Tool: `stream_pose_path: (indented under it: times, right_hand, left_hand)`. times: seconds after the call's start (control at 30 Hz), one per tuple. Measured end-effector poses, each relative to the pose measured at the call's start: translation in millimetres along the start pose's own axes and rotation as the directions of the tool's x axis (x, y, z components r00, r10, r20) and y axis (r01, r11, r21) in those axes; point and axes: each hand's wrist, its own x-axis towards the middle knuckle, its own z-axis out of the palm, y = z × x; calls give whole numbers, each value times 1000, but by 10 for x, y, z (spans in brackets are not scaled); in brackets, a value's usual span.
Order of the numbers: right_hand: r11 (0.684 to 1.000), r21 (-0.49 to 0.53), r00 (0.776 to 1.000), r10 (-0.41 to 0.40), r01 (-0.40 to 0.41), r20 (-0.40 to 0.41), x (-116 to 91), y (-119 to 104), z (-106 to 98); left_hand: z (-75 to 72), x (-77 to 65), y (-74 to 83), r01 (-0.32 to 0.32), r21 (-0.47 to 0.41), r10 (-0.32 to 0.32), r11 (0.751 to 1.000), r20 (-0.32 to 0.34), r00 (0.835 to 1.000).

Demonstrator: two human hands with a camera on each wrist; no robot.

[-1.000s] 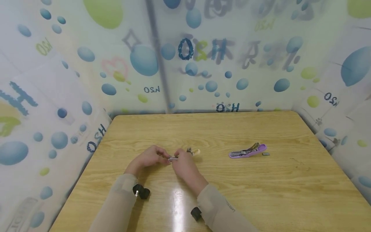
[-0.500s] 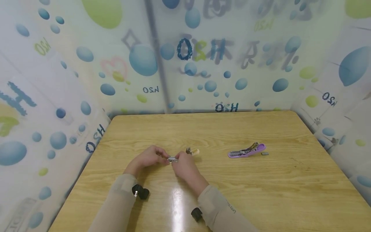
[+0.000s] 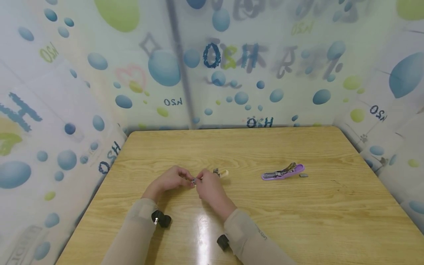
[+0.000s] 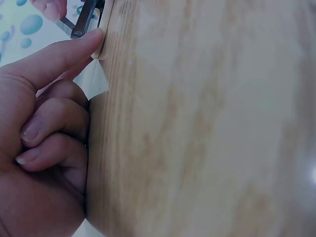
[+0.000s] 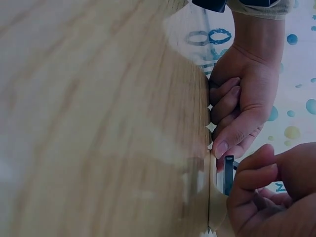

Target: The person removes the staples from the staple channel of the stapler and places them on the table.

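A cream stapler (image 3: 224, 173) lies swung apart on the table, its middle covered by my right hand (image 3: 211, 187). My left hand (image 3: 174, 178) pinches its front end between thumb and forefinger; the other fingers fold against the table edge-on in the left wrist view. Over the cream base (image 5: 217, 210), the metal staple rail (image 5: 228, 175) shows between both hands. The right thumb and forefinger pinch a thin dark strip (image 4: 66, 22) beside the rail's end; what exactly it is stays unclear.
To the right lies a purple stapler (image 3: 282, 173), also swung apart, with a small grey staple strip (image 3: 303, 175) beside its handle. The wooden table (image 3: 314, 213) meets patterned curtain walls (image 3: 241, 77) at the back and sides.
My right fingers have moved left along the rail and come close to the left fingertips, covering rail that showed half a second ago. The left hand and purple stapler stay put.
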Motion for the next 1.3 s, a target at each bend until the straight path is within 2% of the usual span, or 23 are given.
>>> stream_pose_path:
  times: [0.23, 0.47, 0.8, 0.97, 1.2, 1.3]
  right_hand:
    - [1000, -13, 1000, -6, 6, -7, 41, 4, 3]
    - [996, -80, 998, -39, 34, -58, 75, 21, 35]
    - [992, -100, 993, -91, 83, -79, 65, -4, 34]
    - [990, -125, 994, -78, 67, -82, 66, -40, 33]
    - [996, -79, 997, -42, 37, -61, 40, -139, -45]
    - [997, -39, 995, -75, 73, -71, 3, -224, -161]
  left_hand:
    - [5, 10, -13, -8, -1, 8, 1000, -1, 1000]
    - [6, 5, -6, -17, -30, 17, 999, 2, 1000]
    - [8, 32, -30, -6, -9, 6, 1000, -4, 1000]
    - [12, 31, -34, -7, -9, 7, 1000, -3, 1000]
    - [8, 29, -33, -11, -15, 11, 1000, -8, 1000]
    - [5, 23, -30, -5, -14, 4, 1000, -13, 1000]
